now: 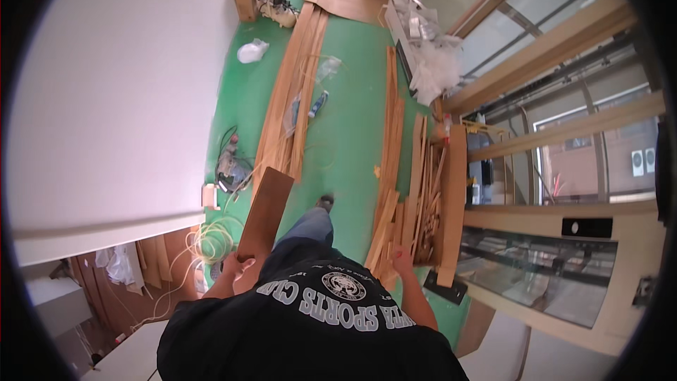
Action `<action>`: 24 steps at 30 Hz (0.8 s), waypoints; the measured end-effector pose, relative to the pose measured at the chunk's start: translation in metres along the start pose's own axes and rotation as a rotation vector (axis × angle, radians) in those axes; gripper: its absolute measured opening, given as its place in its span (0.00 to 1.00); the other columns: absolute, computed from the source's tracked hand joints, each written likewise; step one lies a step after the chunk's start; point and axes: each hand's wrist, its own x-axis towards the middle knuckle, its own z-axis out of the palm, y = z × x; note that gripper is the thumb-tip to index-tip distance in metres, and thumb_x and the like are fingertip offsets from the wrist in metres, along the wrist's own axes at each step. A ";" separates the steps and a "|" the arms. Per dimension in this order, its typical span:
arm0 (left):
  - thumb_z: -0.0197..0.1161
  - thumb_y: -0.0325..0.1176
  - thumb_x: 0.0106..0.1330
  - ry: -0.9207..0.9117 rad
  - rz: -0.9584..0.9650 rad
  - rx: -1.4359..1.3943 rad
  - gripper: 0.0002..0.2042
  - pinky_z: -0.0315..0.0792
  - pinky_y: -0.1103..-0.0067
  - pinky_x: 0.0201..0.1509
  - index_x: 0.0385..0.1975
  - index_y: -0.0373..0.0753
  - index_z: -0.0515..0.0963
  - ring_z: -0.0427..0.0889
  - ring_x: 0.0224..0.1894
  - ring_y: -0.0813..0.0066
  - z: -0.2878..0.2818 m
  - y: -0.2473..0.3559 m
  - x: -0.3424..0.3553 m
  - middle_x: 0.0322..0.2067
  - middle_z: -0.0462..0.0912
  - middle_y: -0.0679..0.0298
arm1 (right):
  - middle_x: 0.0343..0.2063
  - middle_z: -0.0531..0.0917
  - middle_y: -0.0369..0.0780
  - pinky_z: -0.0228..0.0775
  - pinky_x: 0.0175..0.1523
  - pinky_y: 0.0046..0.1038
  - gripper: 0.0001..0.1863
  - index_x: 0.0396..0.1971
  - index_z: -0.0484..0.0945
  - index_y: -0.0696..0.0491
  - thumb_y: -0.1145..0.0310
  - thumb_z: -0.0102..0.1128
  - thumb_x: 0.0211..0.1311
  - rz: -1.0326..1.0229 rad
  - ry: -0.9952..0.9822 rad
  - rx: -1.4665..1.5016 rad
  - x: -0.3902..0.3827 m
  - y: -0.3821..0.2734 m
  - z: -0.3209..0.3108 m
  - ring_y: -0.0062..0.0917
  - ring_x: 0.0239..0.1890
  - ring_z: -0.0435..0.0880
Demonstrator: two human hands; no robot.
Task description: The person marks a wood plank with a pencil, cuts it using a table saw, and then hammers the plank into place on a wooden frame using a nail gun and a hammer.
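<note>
Board (266,212) at the near end of the planks (299,63), left hand (238,268) clasping it; right hand (401,261), right of the planks, grip I cannot tell; swinging wide could knock the power tool (233,169) left of the planks

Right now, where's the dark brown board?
In the head view, the dark brown board is left of centre, its lower end in the left hand, left of the jeans leg.
</note>
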 end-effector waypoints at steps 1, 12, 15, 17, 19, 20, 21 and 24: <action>0.83 0.49 0.54 -0.064 -0.112 0.108 0.31 0.78 0.65 0.57 0.52 0.34 0.83 0.88 0.52 0.54 0.008 0.066 0.020 0.47 0.89 0.50 | 0.38 0.86 0.48 0.78 0.48 0.39 0.15 0.48 0.82 0.53 0.62 0.64 0.66 0.115 -0.126 -0.061 0.010 0.042 -0.002 0.40 0.41 0.86; 0.78 0.61 0.54 0.038 -0.125 0.180 0.41 0.79 0.63 0.58 0.54 0.27 0.79 0.85 0.55 0.47 0.034 0.446 0.303 0.50 0.85 0.40 | 0.27 0.83 0.49 0.81 0.42 0.44 0.15 0.38 0.87 0.56 0.60 0.58 0.70 -0.328 -0.428 -0.530 0.239 0.146 -0.147 0.41 0.32 0.86; 0.77 0.63 0.53 0.032 -0.203 0.184 0.44 0.78 0.61 0.60 0.56 0.26 0.78 0.84 0.56 0.44 0.036 0.587 0.363 0.52 0.85 0.39 | 0.39 0.87 0.52 0.82 0.44 0.48 0.15 0.41 0.88 0.54 0.64 0.53 0.70 0.017 -0.502 -0.731 0.399 0.107 -0.181 0.46 0.39 0.87; 0.77 0.62 0.53 0.086 -0.206 0.156 0.44 0.78 0.61 0.59 0.56 0.26 0.78 0.85 0.56 0.44 0.057 0.622 0.384 0.52 0.85 0.39 | 0.39 0.87 0.53 0.81 0.46 0.48 0.15 0.39 0.86 0.57 0.66 0.51 0.70 0.138 -0.248 -0.493 0.547 0.049 -0.228 0.49 0.41 0.87; 0.79 0.58 0.55 0.135 -0.129 0.193 0.39 0.79 0.62 0.58 0.55 0.28 0.80 0.85 0.56 0.45 0.061 0.673 0.421 0.51 0.86 0.41 | 0.36 0.86 0.54 0.79 0.47 0.46 0.13 0.36 0.85 0.59 0.67 0.53 0.67 0.044 -0.233 -0.219 0.683 0.015 -0.281 0.51 0.41 0.86; 0.79 0.58 0.55 0.157 -0.159 0.225 0.39 0.79 0.62 0.58 0.55 0.28 0.80 0.85 0.56 0.45 0.053 0.686 0.435 0.51 0.86 0.41 | 0.37 0.85 0.55 0.77 0.49 0.47 0.11 0.37 0.83 0.60 0.70 0.56 0.62 0.051 -0.096 -0.165 0.753 -0.063 -0.293 0.53 0.43 0.84; 0.80 0.57 0.54 0.127 -0.172 0.117 0.38 0.79 0.62 0.57 0.55 0.29 0.80 0.85 0.55 0.46 0.055 0.712 0.460 0.50 0.86 0.42 | 0.38 0.84 0.56 0.76 0.52 0.47 0.12 0.42 0.81 0.60 0.71 0.59 0.59 -0.099 -0.038 -0.199 0.817 -0.100 -0.312 0.53 0.45 0.83; 0.80 0.51 0.56 0.146 -0.207 -0.057 0.34 0.80 0.63 0.56 0.54 0.30 0.81 0.88 0.52 0.50 0.067 0.778 0.523 0.47 0.88 0.44 | 0.45 0.85 0.54 0.77 0.55 0.44 0.18 0.53 0.80 0.54 0.63 0.61 0.65 -0.181 -0.091 -0.176 1.006 -0.214 -0.342 0.50 0.49 0.84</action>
